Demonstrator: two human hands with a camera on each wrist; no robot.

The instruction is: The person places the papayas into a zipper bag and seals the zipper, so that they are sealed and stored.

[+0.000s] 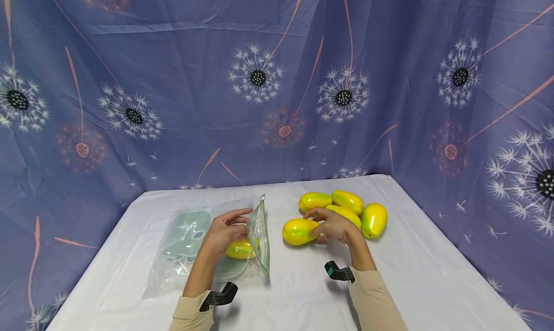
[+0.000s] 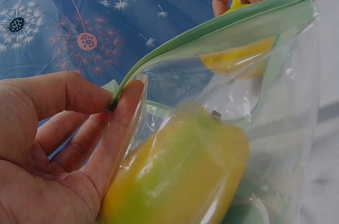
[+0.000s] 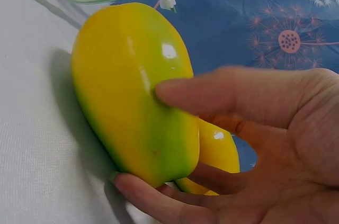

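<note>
My left hand (image 1: pixel 222 232) pinches the green zip edge (image 2: pixel 212 29) of a clear zip bag (image 1: pixel 161 273) between thumb and finger, holding its mouth up toward the right. Inside the bag lies one yellow-green papaya (image 2: pixel 180 171), smooth and glossy, seen through the plastic. To the right of the bag, my right hand (image 1: pixel 335 224) grips another papaya (image 3: pixel 132 91), thumb on top and fingers round its side and lower end. That papaya sits low over the white tablecloth, its rounded end pointing at the bag.
Behind the right hand several more papayas (image 1: pixel 374 220) are grouped on the white table (image 1: pixel 303 292). The bag carries a pale green print (image 1: pixel 186 235) on its left part. A blue dandelion curtain (image 1: pixel 195 81) hangs around the table's back and sides.
</note>
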